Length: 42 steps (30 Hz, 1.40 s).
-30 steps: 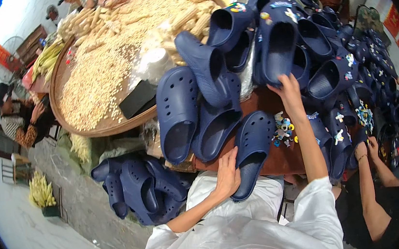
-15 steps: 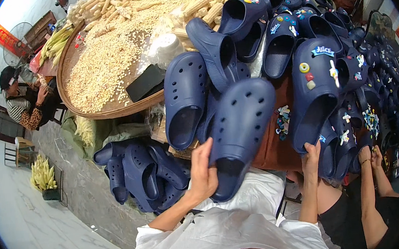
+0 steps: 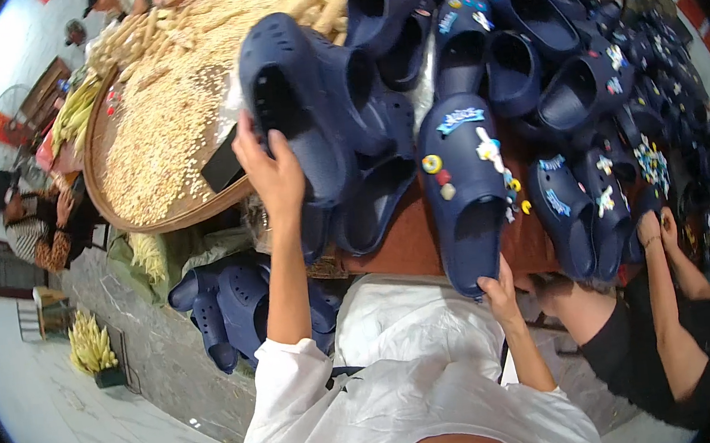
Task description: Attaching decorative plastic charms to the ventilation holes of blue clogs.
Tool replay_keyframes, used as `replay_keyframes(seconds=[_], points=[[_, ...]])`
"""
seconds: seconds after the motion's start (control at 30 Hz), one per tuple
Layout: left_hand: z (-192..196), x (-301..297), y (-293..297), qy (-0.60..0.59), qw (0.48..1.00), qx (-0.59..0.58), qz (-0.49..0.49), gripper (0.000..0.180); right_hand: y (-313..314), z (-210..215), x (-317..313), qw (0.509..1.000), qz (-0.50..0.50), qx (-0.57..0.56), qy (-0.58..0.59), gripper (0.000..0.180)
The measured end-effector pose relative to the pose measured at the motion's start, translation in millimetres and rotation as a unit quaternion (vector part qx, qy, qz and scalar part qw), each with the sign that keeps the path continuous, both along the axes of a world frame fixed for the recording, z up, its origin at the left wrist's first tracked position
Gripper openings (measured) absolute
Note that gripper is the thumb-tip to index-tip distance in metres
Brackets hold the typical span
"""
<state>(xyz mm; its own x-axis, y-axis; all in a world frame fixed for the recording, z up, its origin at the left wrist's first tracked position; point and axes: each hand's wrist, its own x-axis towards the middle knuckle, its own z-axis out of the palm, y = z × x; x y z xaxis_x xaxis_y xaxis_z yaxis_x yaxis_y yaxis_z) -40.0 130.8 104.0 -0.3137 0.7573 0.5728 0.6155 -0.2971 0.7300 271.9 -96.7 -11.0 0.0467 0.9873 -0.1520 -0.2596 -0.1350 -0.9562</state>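
My left hand (image 3: 273,169) is closed on the side of a plain navy clog (image 3: 323,168), toe pointing away, over other navy clogs (image 3: 379,206) at the near side of the pile. Part of its fingers is hidden behind the shoe. In my right hand (image 3: 500,288) is the heel of another navy clog (image 3: 466,166), decorated with a blue-and-white lettered charm, a white figure and small round charms. This shoe is tilted toe-up over the brown table covering (image 3: 410,254). Colourful loose charms (image 3: 515,192) show beside it.
Many navy clogs (image 3: 583,85) crowd the right side. A round woven tray (image 3: 110,200) of corn kernels stands at left, with more clogs (image 3: 239,307) below. A co-worker's hands (image 3: 659,228) are on clogs at right; another person (image 3: 35,220) sits far left.
My left hand has moved away and to the left with a plain clog, onto the pile. My right hand has brought the decorated clog leftward, in front of me.
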Motion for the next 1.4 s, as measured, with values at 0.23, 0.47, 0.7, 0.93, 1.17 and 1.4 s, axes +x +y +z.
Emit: replay_keyframes(seconds=[0.23, 0.47, 0.7, 0.93, 1.17, 1.4], points=[[4.0, -16.5, 8.2, -0.17, 0.972, -0.068, -0.146, 0.065, -15.9, -1.1, -15.0, 0.999, -0.031, -0.025, -0.016, 0.069], [8.0, 15.4, -54.8, -0.072, 0.993, 0.09, -0.016, 0.059, -36.1, 3.3, -32.2, 0.997, -0.026, -0.071, 0.032, 0.064], [-80.4, 83.4, -147.6, 0.004, 0.975, -0.003, -0.22, 0.034, -54.9, -20.8, -41.4, 0.992, 0.024, -0.11, 0.055, 0.06], [-117.6, 116.5, -143.3, -0.038, 0.947, -0.192, -0.253, 0.045, -34.2, -12.8, -13.5, 0.989, 0.044, -0.108, -0.091, 0.051], [-100.3, 123.3, -131.2, 0.028, 0.934, -0.218, -0.282, 0.053, 59.2, 34.8, 8.9, 0.944, -0.065, -0.017, -0.323, 0.048], [-105.1, 119.8, -110.5, 0.08, 0.936, -0.227, -0.257, 0.054, 125.0, 45.8, 15.3, 0.885, 0.033, -0.075, -0.459, 0.064]])
